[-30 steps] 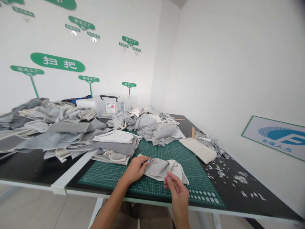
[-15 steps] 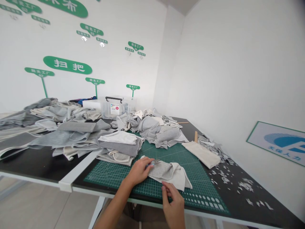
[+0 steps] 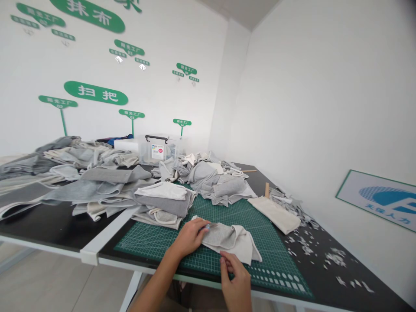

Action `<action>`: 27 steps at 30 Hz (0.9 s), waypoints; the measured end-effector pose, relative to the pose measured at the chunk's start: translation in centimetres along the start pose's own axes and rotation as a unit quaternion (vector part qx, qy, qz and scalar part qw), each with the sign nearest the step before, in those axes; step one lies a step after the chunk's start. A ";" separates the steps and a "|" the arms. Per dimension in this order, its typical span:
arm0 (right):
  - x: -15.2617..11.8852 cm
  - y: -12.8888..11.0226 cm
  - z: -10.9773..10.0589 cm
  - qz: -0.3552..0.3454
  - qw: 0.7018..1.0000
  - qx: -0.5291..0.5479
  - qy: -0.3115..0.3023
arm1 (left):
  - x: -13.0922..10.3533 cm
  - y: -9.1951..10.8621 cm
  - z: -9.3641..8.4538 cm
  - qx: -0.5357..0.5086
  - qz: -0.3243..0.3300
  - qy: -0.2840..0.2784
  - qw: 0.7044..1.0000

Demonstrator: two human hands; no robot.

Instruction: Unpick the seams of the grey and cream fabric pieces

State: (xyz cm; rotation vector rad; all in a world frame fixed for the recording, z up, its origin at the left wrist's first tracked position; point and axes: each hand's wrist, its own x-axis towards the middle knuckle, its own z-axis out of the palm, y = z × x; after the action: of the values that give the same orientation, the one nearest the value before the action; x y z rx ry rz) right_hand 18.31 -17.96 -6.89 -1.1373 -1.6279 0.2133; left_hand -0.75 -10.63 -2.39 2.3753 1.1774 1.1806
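Observation:
A piece of knit cloth (image 3: 232,237), grey on one side and off-white on the other, lies folded and rumpled on the green cutting mat (image 3: 146,240). At its left end is my left hand (image 3: 191,236), closed around small thread snips (image 3: 209,225) with a bluish handle and a metal tip resting over the fabric. My right hand (image 3: 235,275) has its fingers curled and pinches the cloth's near edge between thumb and forefinger. The left palm hides most of the snips.
Stacked grey and white cloths (image 3: 162,201) stand left of the mat, with a larger heap (image 3: 214,177) behind. A folded cream cloth (image 3: 276,213) lies at the right, beside fabric scraps (image 3: 336,255). A clear lidded box (image 3: 157,149) sits at the back.
The camera has tilted up slightly, so the wall signs sit lower in view. Both hands and the cloth keep nearly the same places, and the snips' tip has shifted only a little.

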 end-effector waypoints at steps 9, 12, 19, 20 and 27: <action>0.3 -0.3 0.0 -0.008 1.000 -0.009 0.008 | 0.0 0.0 0.0 0.000 0.005 0.001 1.000; 0.2 -0.3 0.0 -0.006 1.000 -0.011 0.007 | 0.0 0.0 -0.1 0.002 0.004 -0.001 1.000; 0.1 0.2 0.1 0.000 1.000 -0.009 -0.001 | -0.1 0.1 -0.1 0.007 -0.002 -0.006 1.000; 0.1 0.2 0.1 0.002 1.000 -0.009 -0.001 | -0.1 0.1 -0.1 0.007 -0.003 -0.007 1.000; 0.1 0.2 0.2 0.003 1.000 -0.008 0.003 | -0.1 0.1 -0.1 0.011 -0.006 -0.007 1.000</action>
State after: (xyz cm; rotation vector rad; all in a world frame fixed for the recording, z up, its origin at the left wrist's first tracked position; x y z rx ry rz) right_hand 18.29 -17.70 -7.08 -1.1540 -1.6239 0.2004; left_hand -0.80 -10.84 -2.34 2.3851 1.2052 1.1519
